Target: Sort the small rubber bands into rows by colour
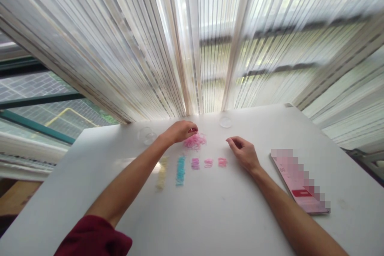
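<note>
My left hand (182,131) is at the pink pile of small strands (195,141), its fingers pinched at the pile's upper edge; what they hold is too small to name. To the right, my right hand (243,153) hovers over the table with thumb and forefinger pressed together, and anything between them is too small to see. Below the pile, small groups lie in a row: yellow (161,174), blue (180,171), purple (195,163), light pink (208,163) and coral pink (222,162).
A clear round dish (225,122) lies near the white table's (210,216) back edge. More clear round pieces (147,136) are behind my left forearm. A pink box (300,184) lies right of my right forearm. String curtains (186,40) hang behind the table.
</note>
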### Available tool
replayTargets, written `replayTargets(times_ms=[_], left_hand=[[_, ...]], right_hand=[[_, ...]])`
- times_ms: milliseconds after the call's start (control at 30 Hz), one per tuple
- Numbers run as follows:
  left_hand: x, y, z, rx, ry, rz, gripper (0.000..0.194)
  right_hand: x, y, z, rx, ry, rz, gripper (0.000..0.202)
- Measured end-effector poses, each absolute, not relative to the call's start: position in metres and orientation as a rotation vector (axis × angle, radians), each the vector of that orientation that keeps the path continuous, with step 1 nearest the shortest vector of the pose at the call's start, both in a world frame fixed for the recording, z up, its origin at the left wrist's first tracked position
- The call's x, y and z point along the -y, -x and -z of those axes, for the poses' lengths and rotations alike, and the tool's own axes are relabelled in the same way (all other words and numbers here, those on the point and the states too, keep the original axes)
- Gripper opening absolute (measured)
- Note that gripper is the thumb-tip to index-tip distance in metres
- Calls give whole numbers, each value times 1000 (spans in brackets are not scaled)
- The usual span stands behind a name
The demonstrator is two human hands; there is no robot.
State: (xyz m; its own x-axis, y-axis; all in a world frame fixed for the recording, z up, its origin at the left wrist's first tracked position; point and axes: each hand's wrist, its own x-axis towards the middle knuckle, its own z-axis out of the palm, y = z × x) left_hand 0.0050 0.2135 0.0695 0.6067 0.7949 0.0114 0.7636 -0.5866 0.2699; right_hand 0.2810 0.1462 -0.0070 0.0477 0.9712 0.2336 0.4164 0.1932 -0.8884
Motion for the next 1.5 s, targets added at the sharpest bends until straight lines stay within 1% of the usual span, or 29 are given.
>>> replayTargets(times_ms=[967, 1133, 1233, 1333, 1500], left_hand=[[-201, 7, -73, -1318, -2492, -317, 16], [-195, 0, -86, -1292, -2504, -309, 15], [-173, -10, -98, -1225, -2534, -269, 15], [-131, -21, -100, -1119, -2573, -197, 13], [-53, -34, -75, -1029, -2582, -47, 15]], right_hand=[[-145, -280, 8, 1551, 1376, -741, 44], [-144, -280, 6, 1556, 1375, -733, 44], [-144, -280, 6, 1561, 1376, -728, 44], [-145, -280, 6, 1564, 1375, -725, 44], [-145, -279, 6, 1569, 1383, -727, 42]])
